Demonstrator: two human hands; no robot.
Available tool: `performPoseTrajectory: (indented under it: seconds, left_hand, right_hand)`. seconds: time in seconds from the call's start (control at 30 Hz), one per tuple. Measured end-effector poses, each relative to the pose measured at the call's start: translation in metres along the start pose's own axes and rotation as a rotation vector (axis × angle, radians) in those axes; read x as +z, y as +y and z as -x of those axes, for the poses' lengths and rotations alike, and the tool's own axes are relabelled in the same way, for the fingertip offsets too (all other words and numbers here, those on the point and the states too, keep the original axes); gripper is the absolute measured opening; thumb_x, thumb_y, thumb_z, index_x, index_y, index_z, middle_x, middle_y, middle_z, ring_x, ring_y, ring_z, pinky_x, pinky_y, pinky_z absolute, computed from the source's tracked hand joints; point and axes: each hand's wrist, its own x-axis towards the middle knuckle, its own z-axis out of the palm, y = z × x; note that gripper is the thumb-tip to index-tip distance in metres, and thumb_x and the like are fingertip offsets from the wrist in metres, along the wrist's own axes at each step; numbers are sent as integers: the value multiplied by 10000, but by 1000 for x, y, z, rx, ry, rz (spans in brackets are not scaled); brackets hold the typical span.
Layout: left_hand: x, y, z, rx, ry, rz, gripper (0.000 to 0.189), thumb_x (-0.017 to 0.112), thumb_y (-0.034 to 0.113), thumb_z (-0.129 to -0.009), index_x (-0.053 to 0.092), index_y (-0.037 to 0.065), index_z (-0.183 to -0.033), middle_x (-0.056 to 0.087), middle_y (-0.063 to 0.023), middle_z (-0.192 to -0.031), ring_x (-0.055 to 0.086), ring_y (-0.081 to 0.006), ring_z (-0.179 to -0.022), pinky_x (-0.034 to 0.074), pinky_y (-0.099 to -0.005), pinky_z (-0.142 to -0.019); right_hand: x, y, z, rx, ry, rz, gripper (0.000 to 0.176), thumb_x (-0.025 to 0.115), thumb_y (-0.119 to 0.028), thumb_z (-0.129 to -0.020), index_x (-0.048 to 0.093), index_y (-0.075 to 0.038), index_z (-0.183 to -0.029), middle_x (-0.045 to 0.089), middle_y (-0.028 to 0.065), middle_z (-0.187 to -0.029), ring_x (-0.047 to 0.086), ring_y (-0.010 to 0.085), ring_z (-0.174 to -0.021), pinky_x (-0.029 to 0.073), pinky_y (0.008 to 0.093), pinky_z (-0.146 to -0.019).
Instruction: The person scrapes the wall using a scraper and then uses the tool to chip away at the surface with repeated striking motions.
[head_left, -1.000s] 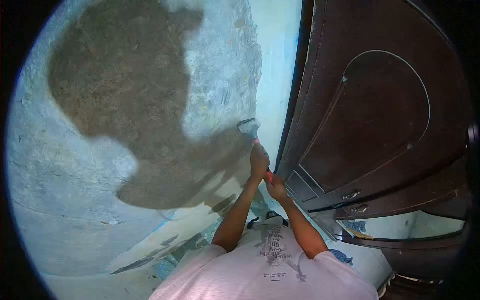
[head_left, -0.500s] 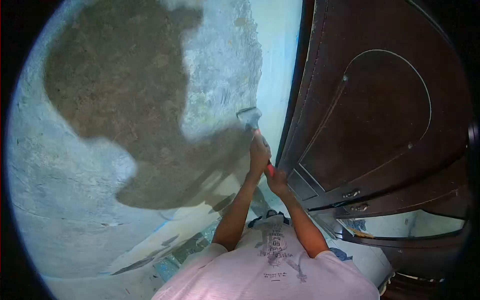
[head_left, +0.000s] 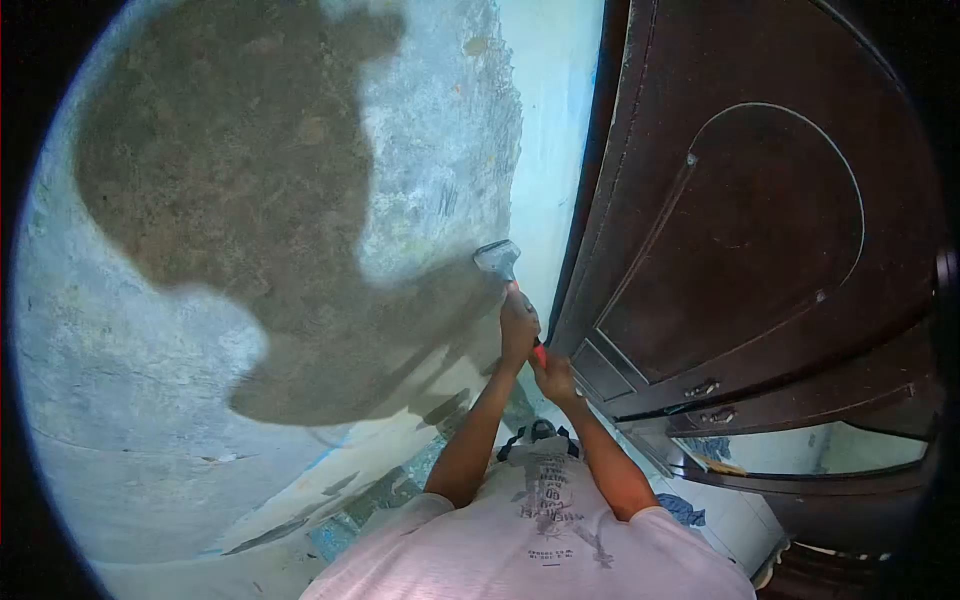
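Observation:
A wide-bladed scraper (head_left: 497, 258) with a red and black handle is held out in front of me against the wall (head_left: 440, 170). The blade meets the edge where rough, stripped grey surface borders a smoother pale strip (head_left: 550, 110). My left hand (head_left: 519, 326) wraps around the handle just below the blade. Lower down, my right hand (head_left: 556, 379) is closed around the handle's end, with a bit of red showing between both hands. Fine finger detail is dark.
A dark wooden wardrobe (head_left: 740, 230) with a carved panel and metal handles (head_left: 703, 387) stands close on the right. My shadow (head_left: 240, 160) covers much of the wall. A blue cloth (head_left: 683, 510) lies on the floor at lower right.
The scraper's blade has slid a short way down the wall toward me, and both hands have come down with it. Their grip looks the same.

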Motion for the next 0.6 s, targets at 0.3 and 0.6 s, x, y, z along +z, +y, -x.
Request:
performPoseTrajectory:
  seconds: [0.3, 0.6]
  left_hand:
    - [-22, -31, -21, 67, -50, -148, 523, 341, 454, -1119, 465, 74, -782, 406, -34, -581, 426, -167, -458, 376, -371, -467]
    - [-17, -24, 0, 131, 38, -336, 569, 294, 480, -1121, 446, 110, -716, 408, 16, -559, 407, -123, -434, 370, -316, -430]
  right_hand:
    - [12, 12, 5, -10, 31, 92, 387, 488, -378, -1054, 637, -21, -1045, 642, 280, -866, 617, 506, -886, 475, 534, -713]
    - [35, 44, 17, 62, -61, 31, 366, 508, -393, -1048, 647, -93, -1205, 697, 191, -952, 662, 393, -926, 435, 480, -848]
